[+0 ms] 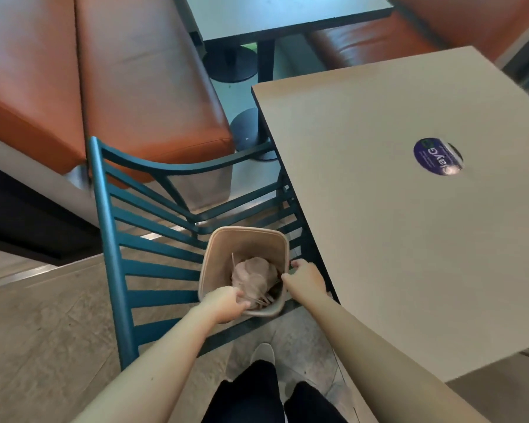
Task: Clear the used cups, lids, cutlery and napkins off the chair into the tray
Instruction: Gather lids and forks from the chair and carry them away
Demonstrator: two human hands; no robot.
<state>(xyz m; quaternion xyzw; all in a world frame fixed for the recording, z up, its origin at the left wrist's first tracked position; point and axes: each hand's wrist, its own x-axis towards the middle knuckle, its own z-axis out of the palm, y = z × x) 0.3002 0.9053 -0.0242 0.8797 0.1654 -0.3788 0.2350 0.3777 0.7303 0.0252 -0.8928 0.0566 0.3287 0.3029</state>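
A beige paper tray [217, 264] with high walls sits on the slatted teal chair [153, 248], close to the table's edge. Inside it lie crumpled napkins [252, 276] and some thin wooden cutlery [264, 299], partly hidden under the paper. My left hand [225, 303] grips the tray's near rim, fingers curled over it. My right hand [306, 277] holds the tray's right rim, thumb inside and fingers outside. No cups or lids show on the seat.
A beige table [409, 224] with a round purple sticker [438, 156] overhangs the chair on the right. An orange bench [119, 87] stands beyond the chair, with a second table [281, 13] behind. My legs and a shoe [262, 354] are below.
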